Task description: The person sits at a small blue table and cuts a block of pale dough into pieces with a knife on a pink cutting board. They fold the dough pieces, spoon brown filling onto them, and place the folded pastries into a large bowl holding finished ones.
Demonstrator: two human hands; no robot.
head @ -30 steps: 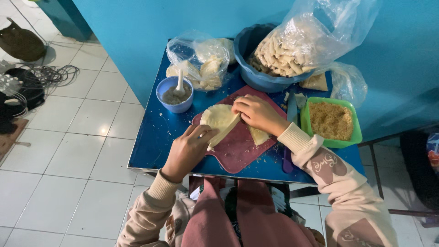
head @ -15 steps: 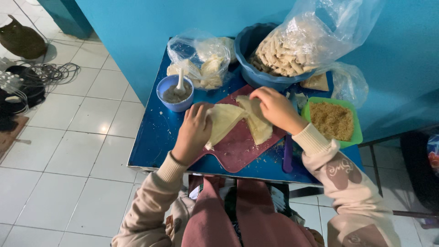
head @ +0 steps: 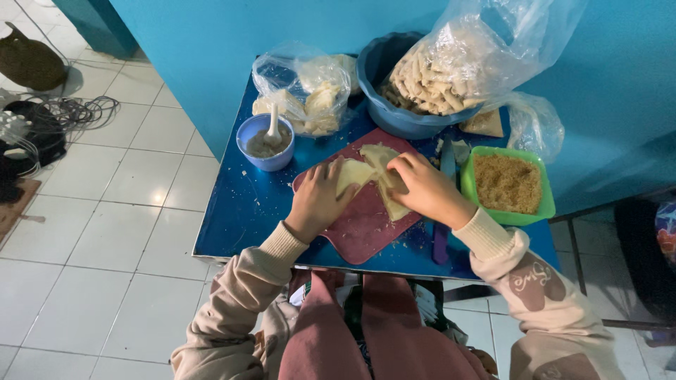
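On the blue table: hands folding a wrapper

Item 1, small bowl (head: 265, 143) of grey paste with white spoon, left rear. Item 2, left hand (head: 318, 199), fingers curled, tips pinching the wrapper's (head: 373, 176) left flap and pressing it to the board (head: 359, 229). Item 3, pale wrapper, folded, lying mid-board between both hands. Item 4, right hand (head: 422, 188), fingers bent flat over the wrapper's right edge, covering it. Item 5, green tub (head: 508, 184) of crumbs, just right of that hand.
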